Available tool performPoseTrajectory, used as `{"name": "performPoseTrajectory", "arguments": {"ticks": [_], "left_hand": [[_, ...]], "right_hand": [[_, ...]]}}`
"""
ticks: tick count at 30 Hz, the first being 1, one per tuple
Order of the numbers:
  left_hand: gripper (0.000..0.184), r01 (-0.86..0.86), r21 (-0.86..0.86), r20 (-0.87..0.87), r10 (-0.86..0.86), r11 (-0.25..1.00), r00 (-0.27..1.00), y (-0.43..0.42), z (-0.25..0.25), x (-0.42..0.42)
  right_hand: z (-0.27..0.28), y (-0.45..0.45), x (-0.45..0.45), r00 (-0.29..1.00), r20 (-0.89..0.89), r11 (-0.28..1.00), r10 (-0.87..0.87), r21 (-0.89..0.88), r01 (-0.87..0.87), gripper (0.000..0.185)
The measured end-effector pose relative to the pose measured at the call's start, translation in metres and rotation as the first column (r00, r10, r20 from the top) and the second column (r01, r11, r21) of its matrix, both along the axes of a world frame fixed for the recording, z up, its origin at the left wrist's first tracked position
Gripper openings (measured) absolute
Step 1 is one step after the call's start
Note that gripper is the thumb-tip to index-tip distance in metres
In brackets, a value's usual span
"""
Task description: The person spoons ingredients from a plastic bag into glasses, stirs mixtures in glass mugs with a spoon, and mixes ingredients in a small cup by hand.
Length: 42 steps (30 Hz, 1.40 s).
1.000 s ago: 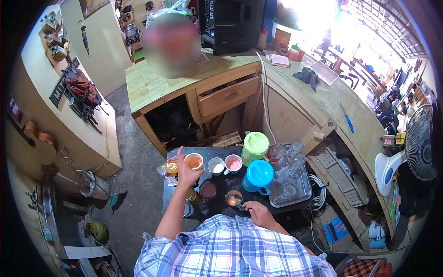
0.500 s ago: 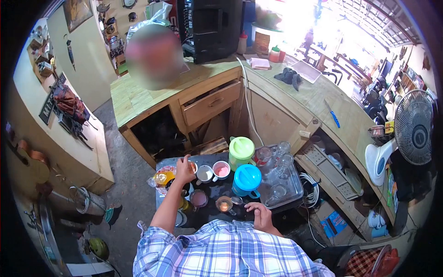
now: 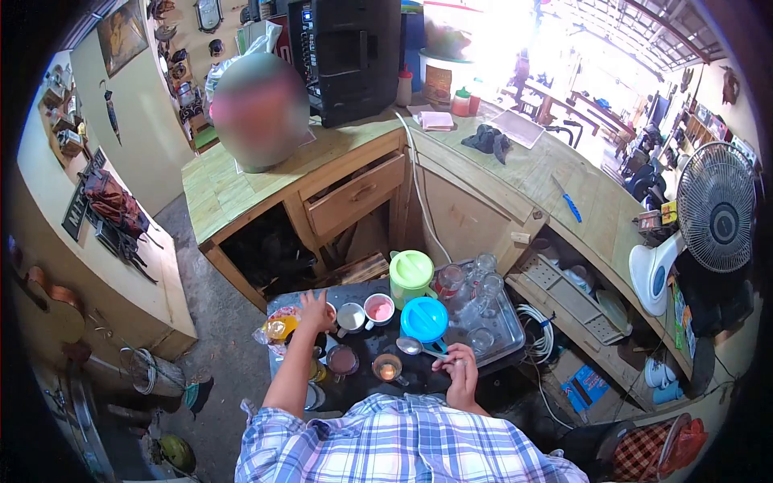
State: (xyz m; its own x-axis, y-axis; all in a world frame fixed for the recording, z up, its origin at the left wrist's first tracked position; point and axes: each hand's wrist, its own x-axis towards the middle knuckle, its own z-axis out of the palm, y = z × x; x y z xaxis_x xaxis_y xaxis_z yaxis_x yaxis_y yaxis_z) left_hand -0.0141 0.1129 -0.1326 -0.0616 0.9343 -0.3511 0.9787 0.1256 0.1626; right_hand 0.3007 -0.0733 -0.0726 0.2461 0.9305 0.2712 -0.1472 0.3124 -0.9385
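Note:
In my right hand [image 3: 459,372] is a metal spoon [image 3: 409,345], its bowl pointing left beside the blue-lidded pitcher [image 3: 424,319]. Just below the spoon stands a glass mug [image 3: 388,368] with a little orange-brown content. My left hand [image 3: 313,312] has its fingers spread beside a cup [image 3: 331,312] that it partly hides. To the right of that cup are a cup of white content [image 3: 351,319] and a white cup of pink content [image 3: 378,308]. A mug of brownish-pink liquid [image 3: 342,361] stands nearer my body.
A green-lidded pitcher [image 3: 411,274] stands behind the blue one. To the right, a clear tray [image 3: 512,326] holds several glasses. An orange-yellow packet [image 3: 279,328] lies at the left edge. A knife [image 3: 572,208] and a fan [image 3: 715,209] are on the counter.
My right hand has taken hold of the spoon and lifted it from the table. The fingers of my left hand have spread. The view has shifted slightly.

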Motion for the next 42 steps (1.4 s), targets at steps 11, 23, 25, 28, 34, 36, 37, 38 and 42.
{"name": "performPoseTrajectory", "arguments": {"ticks": [11, 23, 25, 28, 34, 36, 37, 38, 42], "left_hand": [[0.055, 0.285, -0.061, 0.958, -0.024, 0.957, 0.285, -0.113, 0.073, 0.083], [0.047, -0.123, -0.367, 0.916, 0.334, 0.922, -0.223, -0.127, 0.069, 0.1], [0.046, -0.144, -0.354, 0.922, 0.32, 0.924, -0.218, -0.126, 0.064, 0.09], [0.047, -0.177, -0.364, 0.917, 0.319, 0.914, -0.238, -0.128, 0.064, 0.075], [0.047, -0.203, -0.4, 0.898, 0.338, 0.894, -0.281, -0.136, 0.068, 0.065], [0.047, -0.206, -0.399, 0.899, 0.337, 0.893, -0.281, -0.135, 0.064, 0.064], [0.047, -0.2, -0.386, 0.905, 0.328, 0.901, -0.272, -0.135, 0.062, 0.064], [0.047, -0.193, -0.373, 0.911, 0.318, 0.908, -0.262, -0.134, 0.061, 0.064], [0.047, -0.197, -0.37, 0.915, 0.321, 0.908, -0.244, -0.132, 0.067, 0.069]], "right_hand": [[0.01, 0.04, -0.018, 0.443, -0.888, 0.661, -0.125, -0.408, -0.631, 0.017], [0.0, 0.028, -0.054, 0.937, -0.156, 0.862, 0.312, -0.367, -0.348, 0.047], [0.009, 0.038, -0.032, 0.858, 0.503, 0.982, -0.106, -0.08, 0.168, 0.067], [-0.011, 0.06, 0.002, 0.566, 0.738, 0.91, -0.367, 0.159, 0.383, 0.07], [-0.112, 0.08, 0.03, 0.922, 0.385, 0.837, 0.047, -0.519, 0.174, 0.067], [-0.084, 0.067, 0.012, 0.996, 0.083, 0.789, 0.026, -0.614, 0.031, 0.05], [-0.103, 0.068, 0.014, 0.996, 0.084, 0.788, 0.027, -0.615, 0.031, 0.05], [-0.138, 0.07, 0.019, 0.969, 0.239, 0.816, 0.057, -0.57, 0.093, 0.05], [-0.161, 0.058, 0.026, 0.845, 0.535, 0.941, -0.013, -0.278, 0.19, 0.062]]}}
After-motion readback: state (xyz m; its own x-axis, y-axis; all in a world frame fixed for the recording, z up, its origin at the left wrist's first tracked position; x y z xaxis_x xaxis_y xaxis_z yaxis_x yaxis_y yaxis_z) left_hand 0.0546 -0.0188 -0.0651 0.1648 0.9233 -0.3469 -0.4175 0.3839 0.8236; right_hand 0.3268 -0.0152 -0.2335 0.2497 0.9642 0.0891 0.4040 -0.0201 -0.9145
